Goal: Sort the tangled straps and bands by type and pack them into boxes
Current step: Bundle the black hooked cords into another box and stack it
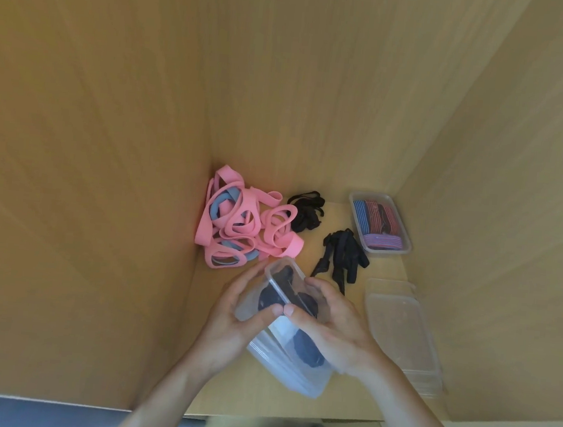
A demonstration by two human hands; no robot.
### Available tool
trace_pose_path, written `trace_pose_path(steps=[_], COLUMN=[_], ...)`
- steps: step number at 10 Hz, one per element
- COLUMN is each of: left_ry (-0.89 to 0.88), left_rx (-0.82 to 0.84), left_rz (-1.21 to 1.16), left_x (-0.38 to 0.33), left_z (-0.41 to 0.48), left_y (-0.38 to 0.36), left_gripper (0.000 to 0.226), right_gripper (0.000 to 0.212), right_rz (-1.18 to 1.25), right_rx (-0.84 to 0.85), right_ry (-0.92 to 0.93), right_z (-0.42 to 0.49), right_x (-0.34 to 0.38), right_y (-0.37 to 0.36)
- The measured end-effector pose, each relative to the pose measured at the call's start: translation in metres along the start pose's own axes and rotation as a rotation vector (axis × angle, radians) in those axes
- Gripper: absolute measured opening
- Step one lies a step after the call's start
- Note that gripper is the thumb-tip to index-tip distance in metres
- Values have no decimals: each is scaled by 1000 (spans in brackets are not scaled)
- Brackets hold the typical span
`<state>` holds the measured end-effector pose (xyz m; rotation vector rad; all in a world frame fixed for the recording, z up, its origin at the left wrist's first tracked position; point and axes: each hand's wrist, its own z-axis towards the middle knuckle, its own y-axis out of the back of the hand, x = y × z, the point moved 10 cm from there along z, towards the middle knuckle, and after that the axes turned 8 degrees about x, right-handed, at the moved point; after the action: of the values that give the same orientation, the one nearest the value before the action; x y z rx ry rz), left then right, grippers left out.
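At the desk's near edge, my left hand (237, 317) and right hand (336, 330) both grip a clear lid (280, 278), thumbs meeting on top, over the clear box (287, 375) of dark bands (308, 352). Pink and blue bands (238, 219) lie heaped in the back left corner, black straps (341, 257) mid-desk, and a box of striped bands (380, 224) back right.

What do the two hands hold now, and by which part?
Left hand and right hand grip a clear plastic container, lid or box unclear, by its two opposite sides; the thumbs meet at its near edge.
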<state>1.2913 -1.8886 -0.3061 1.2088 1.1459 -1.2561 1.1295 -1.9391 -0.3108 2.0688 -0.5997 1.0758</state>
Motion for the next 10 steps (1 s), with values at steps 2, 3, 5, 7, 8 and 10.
trace_pose_path(steps=[2, 3, 5, 7, 8, 10], left_ry=[-22, -29, -5, -15, -3, 72], left_rx=[24, 76, 49, -68, -99, -124], left_rz=[-5, -33, -109, -232, -279, -415], left_x=[-14, -18, -22, -32, -32, -27], left_z=[7, 7, 7, 13, 20, 34], left_y=[-6, -12, -11, -2, -3, -24], left_gripper=[51, 53, 51, 43, 40, 37], right_gripper=[94, 94, 105, 64, 71, 96], right_rz=[44, 42, 44, -3, -102, -438], right_rx=[-9, -11, -18, 21, 51, 49], right_ry=[33, 31, 29, 171, 284, 258], right_z=[-5, -8, -13, -30, -49, -154], right_x=[11, 13, 19, 57, 76, -89], right_y=[4, 7, 9, 16, 20, -49])
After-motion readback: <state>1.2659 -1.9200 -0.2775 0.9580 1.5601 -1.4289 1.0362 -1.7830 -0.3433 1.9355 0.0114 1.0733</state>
